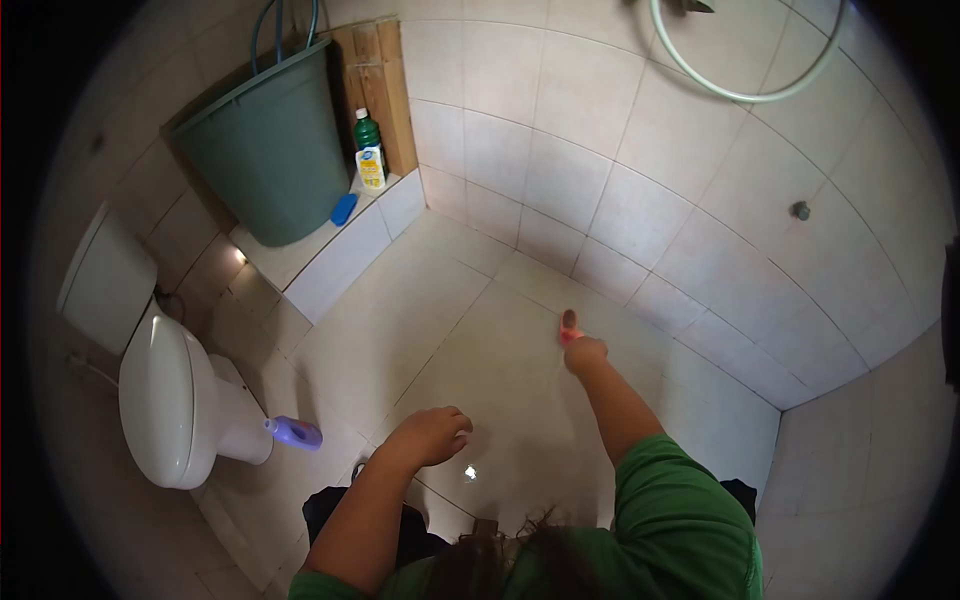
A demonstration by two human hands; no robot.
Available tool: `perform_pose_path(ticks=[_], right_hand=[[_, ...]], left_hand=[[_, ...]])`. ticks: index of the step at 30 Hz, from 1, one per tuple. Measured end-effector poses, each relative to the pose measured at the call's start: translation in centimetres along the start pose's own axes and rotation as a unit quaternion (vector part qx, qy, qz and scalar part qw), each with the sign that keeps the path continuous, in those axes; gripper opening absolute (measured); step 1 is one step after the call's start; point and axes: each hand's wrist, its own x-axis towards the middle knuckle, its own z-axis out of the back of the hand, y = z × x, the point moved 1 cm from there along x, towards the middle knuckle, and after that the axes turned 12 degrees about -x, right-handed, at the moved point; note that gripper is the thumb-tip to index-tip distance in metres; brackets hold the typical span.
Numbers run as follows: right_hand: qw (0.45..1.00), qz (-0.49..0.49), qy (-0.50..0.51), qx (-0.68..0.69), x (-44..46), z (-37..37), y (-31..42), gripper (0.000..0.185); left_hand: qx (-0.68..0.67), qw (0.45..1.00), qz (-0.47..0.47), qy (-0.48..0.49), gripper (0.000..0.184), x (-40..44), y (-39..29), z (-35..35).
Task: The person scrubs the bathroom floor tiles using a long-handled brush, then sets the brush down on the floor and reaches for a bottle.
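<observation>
Out over the tiled floor (450,340), toward the wall, my right hand (586,354) is closed around a small pink-red object (568,328) with a brownish oval top, perhaps a brush. Whether that object touches the floor I cannot tell. My left hand (432,436) hangs over the floor nearer my body, its fingers loosely curled and apart, with nothing in them. Left of it, a purple bottle (295,433) lies on the floor by the toilet base.
A white toilet (170,400) stands at the left. On a tiled ledge (340,262) are a large green bin (270,150), a green bottle with a yellow label (369,155) and a blue object (344,209). A white hose (752,97) hangs on the wall.
</observation>
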Motion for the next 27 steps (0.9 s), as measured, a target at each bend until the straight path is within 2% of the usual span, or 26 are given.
perform_pose_path(ticks=[1, 2, 4, 10, 12, 15, 18, 21, 23, 25, 27], right_hand=[[0.999, 0.025, 0.027, -0.031, -0.8, -0.3, 0.7, 0.026], [0.996, -0.038, 0.056, 0.052, 1.2, -6.1, 2.1, 0.027], [0.982, -0.104, 0.061, 0.144, 3.5, -11.4, 2.8, 0.028], [0.968, -0.142, -0.07, 0.197, 0.1, -8.7, -1.3, 0.027], [0.893, -0.269, -0.193, 0.306, 0.3, -7.4, -4.0, 0.028], [0.918, -0.145, -0.29, 0.227, -0.6, -6.2, -6.2, 0.029], [0.951, -0.059, -0.26, 0.157, -1.3, -7.9, -3.3, 0.032], [0.991, 0.033, -0.128, 0.028, -7.3, -9.4, 1.2, 0.026], [0.989, 0.106, -0.062, -0.079, -11.9, -9.9, 3.1, 0.023], [0.973, 0.13, -0.108, -0.158, -13.2, -9.7, 2.9, 0.021], [0.941, 0.1, -0.231, -0.227, -11.4, -9.6, 0.5, 0.021]], left_hand=[[0.004, 1.0, -0.005, -0.003, 0.022, -0.1, -0.2, 0.1], [0.008, 1.0, -0.009, -0.008, 0.022, -0.1, -0.4, 0.2], [0.002, 1.0, -0.022, -0.013, 0.022, -0.1, -0.7, 0.2], [0.01, 1.0, -0.003, 0.011, 0.022, -0.7, -0.8, -0.5], [0.015, 1.0, 0.002, 0.01, 0.023, -0.8, -1.0, -0.2], [0.014, 1.0, -0.004, 0.004, 0.023, -1.0, -1.3, -0.1], [0.018, 1.0, -0.009, -0.003, 0.023, -0.9, -1.6, 0.1], [0.028, 1.0, -0.004, 0.006, 0.024, -1.0, -2.2, 0.3], [0.031, 0.999, -0.018, 0.005, 0.024, -1.2, -2.7, 0.1], [0.026, 0.999, -0.019, 0.006, 0.024, -1.4, -3.0, -0.3], [0.029, 0.999, -0.011, 0.008, 0.024, -1.6, -2.9, -0.8]])
